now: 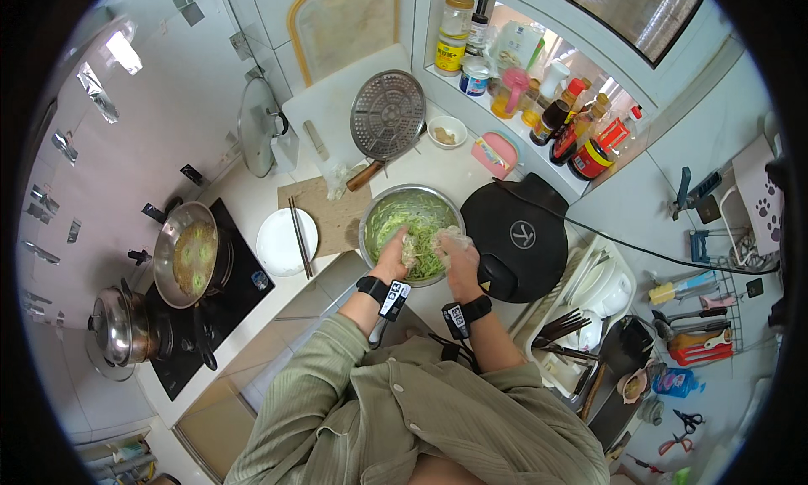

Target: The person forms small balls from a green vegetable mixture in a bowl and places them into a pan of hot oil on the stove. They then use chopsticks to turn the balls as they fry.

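A steel bowl (378,204) holds a pale green shredded mixture (417,216). My left hand (393,254) is inside its near left part, fingers curled round some of the mixture. My right hand (459,258) is at the bowl's right side, fingers loosely bent and apart, coated in pale, translucent material; whether that is glove or batter is unclear. A beige board (320,198) lies beside the bowl, with a white plate (272,241) and chopsticks (299,233) at the left. A black round appliance (513,207) stands directly right of the bowl.
A pan with oil (181,241) and a lidded pot (118,321) stand on the black cooktop (244,289). A perforated steamer plate (387,115) and small bowl (446,123) sit behind. Bottles (589,148) line the windowsill. A loaded dish rack (547,333) and cord (640,254) are at right.
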Motion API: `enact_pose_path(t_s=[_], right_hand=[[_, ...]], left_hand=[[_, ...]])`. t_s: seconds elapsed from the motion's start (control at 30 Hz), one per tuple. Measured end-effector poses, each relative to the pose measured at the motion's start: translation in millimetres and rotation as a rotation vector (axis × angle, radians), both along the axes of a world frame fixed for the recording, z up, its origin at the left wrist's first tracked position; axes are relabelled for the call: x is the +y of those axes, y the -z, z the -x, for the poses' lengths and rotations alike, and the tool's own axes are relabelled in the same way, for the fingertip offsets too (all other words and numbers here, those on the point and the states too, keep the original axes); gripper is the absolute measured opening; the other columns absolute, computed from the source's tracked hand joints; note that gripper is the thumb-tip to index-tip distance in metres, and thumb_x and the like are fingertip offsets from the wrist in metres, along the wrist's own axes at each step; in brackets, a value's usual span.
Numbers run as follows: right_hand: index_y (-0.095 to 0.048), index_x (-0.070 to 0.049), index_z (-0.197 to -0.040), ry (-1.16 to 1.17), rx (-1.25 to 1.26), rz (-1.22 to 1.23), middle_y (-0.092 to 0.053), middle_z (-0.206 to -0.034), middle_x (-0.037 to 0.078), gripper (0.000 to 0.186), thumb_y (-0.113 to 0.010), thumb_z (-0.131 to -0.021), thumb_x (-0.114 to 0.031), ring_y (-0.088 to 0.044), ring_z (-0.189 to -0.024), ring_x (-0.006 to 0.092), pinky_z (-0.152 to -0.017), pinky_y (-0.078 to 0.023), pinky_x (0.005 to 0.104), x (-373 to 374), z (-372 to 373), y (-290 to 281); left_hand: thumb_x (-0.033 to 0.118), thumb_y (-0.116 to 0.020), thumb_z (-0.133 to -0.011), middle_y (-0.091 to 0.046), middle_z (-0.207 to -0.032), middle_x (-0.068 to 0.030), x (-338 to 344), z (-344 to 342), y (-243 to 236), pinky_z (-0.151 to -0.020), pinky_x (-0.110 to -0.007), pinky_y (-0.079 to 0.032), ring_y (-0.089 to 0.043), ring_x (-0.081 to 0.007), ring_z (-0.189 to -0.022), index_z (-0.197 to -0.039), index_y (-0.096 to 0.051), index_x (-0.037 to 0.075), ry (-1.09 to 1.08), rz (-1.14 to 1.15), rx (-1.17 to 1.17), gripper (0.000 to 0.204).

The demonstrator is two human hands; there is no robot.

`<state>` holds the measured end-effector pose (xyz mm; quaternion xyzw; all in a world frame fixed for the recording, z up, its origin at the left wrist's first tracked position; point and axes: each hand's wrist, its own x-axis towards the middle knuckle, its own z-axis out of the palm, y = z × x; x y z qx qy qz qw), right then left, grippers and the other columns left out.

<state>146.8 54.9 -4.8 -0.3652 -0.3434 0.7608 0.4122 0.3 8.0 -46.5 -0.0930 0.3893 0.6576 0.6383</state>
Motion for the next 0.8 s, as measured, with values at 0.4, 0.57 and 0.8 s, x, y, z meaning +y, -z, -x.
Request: enact_pose_path(t_s=[0.4,0.57,0.8], right_hand=[[-0.041,-0.010,-0.134,-0.304,0.410,0.441,-0.051,-0.128,0.006,0.048,-0.041,-0.098,-0.042,-0.047,-0.118,0.0218,-0.101,-0.038,0.0384,-11,36,-15],[-0.049,-0.008,-0.126,-0.347,0.283,0.348,-0.055,-0.119,0.006,0.036,-0.048,-0.097,-0.030,-0.054,-0.107,0.0194,-0.091,-0.046,0.0362,2,46,10],[-0.056,-0.002,-0.113,-0.306,0.089,0.328,-0.061,-0.104,0.008,0.029,-0.053,-0.096,-0.025,-0.061,-0.093,0.0186,-0.077,-0.052,0.0331,28,51,26]], left_hand=[[0.071,-0.032,-0.088,-0.032,-0.145,-0.0170,3,-6,-55,-0.109,-0.042,-0.027,-0.033,-0.0298,-0.132,-0.143,-0.026,0.003,0.269,-0.033,0.446,0.088],[0.075,-0.030,-0.085,-0.028,-0.146,-0.0210,-5,8,-88,-0.110,-0.045,-0.024,-0.029,-0.0320,-0.134,-0.145,-0.021,0.001,0.258,0.008,0.561,0.096],[0.067,-0.032,-0.090,-0.050,-0.123,-0.0145,-20,28,-83,-0.099,-0.043,-0.039,-0.049,-0.0278,-0.113,-0.131,-0.041,0.003,0.055,-0.068,0.358,0.076]])
